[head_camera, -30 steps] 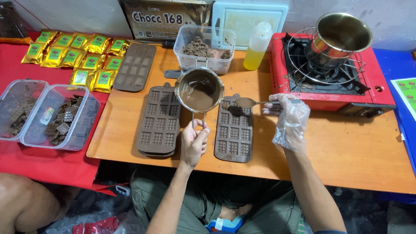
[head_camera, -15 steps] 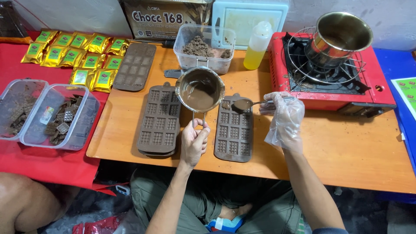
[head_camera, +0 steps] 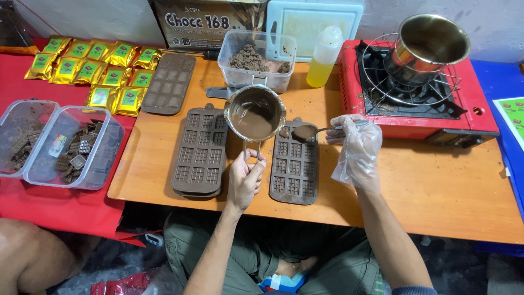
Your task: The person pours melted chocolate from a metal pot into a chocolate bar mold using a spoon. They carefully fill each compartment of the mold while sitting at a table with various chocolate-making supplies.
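At mid-frame the left hand (head_camera: 245,177) grips the chocolate pan (head_camera: 255,113) by its handle while the gloved right hand (head_camera: 355,145) clasps a loaded spoon (head_camera: 307,131) over the brown mould (head_camera: 295,164), where a wobble could drip chocolate onto the wooden table (head_camera: 436,191)

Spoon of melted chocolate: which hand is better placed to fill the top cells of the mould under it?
Right hand: it holds the loaded spoon directly over the mould. The left hand is busy gripping the small pot by its handle.
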